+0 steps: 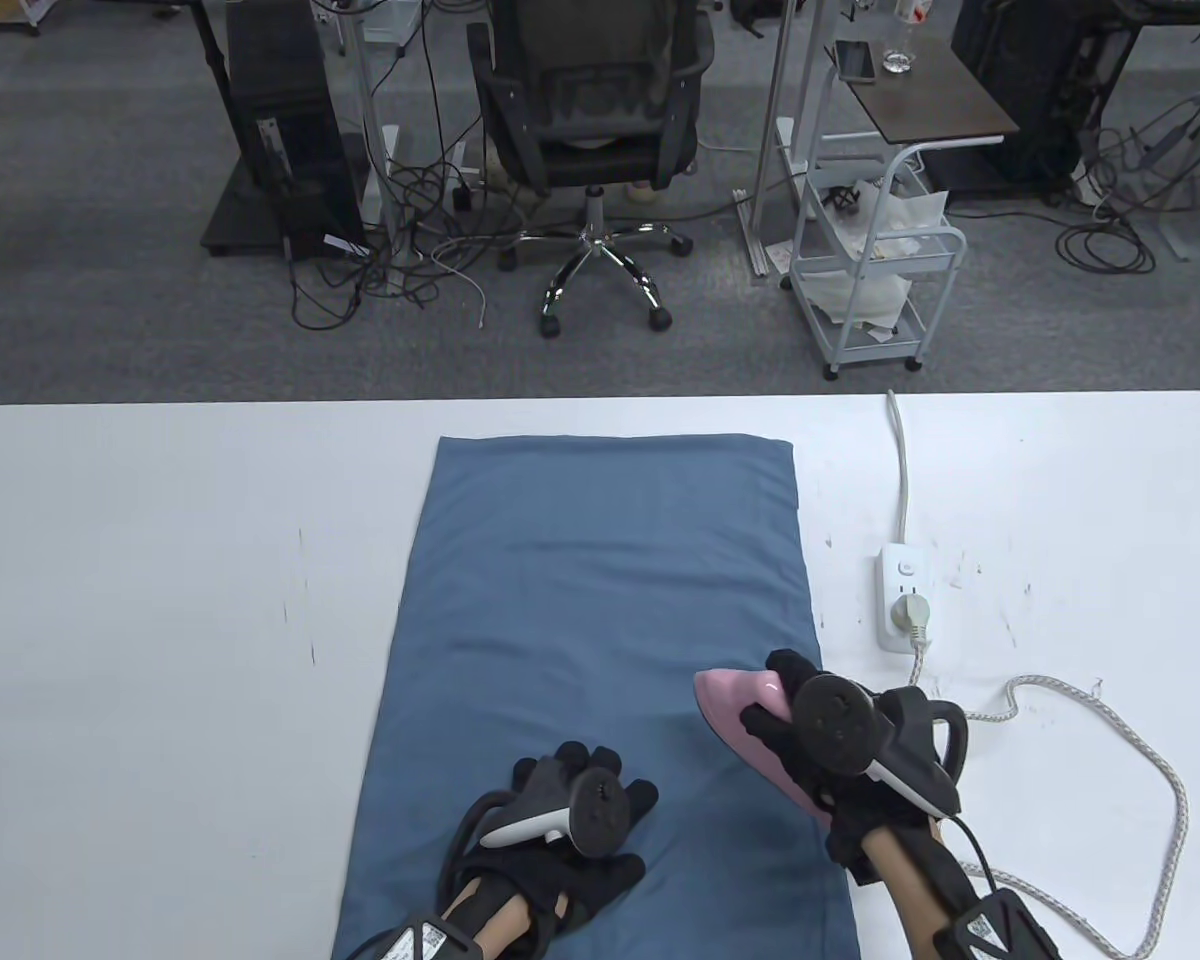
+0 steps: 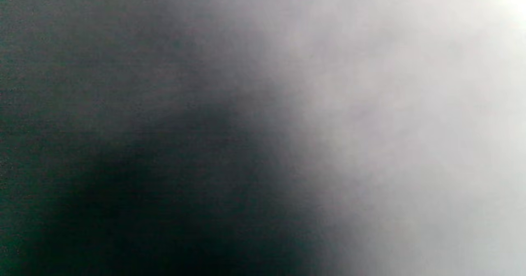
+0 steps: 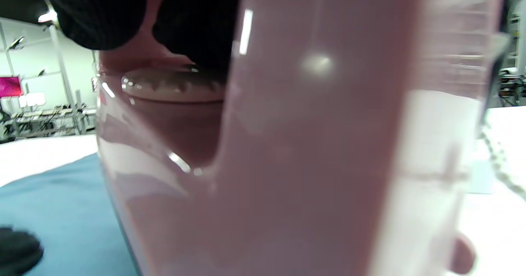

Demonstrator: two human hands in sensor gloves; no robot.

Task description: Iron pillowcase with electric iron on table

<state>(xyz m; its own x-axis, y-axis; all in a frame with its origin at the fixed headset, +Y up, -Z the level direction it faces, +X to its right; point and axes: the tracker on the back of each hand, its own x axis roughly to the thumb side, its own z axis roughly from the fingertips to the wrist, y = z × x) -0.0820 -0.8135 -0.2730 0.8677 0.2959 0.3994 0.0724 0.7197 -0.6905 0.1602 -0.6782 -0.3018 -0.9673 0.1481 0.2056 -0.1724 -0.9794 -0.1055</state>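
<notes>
**Iron on the pillowcase's right edge, left hand flat on the cloth**

The blue pillowcase [image 1: 600, 680] lies spread lengthwise down the middle of the white counter [image 1: 160, 620], its far end toward 12 o'clock and its near end running off the bottom of the table view.

The right hand [image 1: 810, 740] has its grip wrapped around the handle of the pink iron [image 1: 735, 705]; the right wrist view shows dark gloved fingers [image 3: 98, 17] curled over the top of the handle. The iron sits on the pillowcase's right edge, at about 4 o'clock of the cloth, its nose pointing toward 10 o'clock.

The left hand [image 1: 575, 810] rests flat on the pillowcase at about 6 o'clock, fingers spread and holding nothing, just beside the iron at its 8 o'clock. The left wrist view is only a grey blur.

A braided cord [image 1: 1080, 700] loops over the counter from behind the right hand to a plug in the white power strip [image 1: 903, 598], which lies at 3 o'clock of the pillowcase, apart from it.
</notes>
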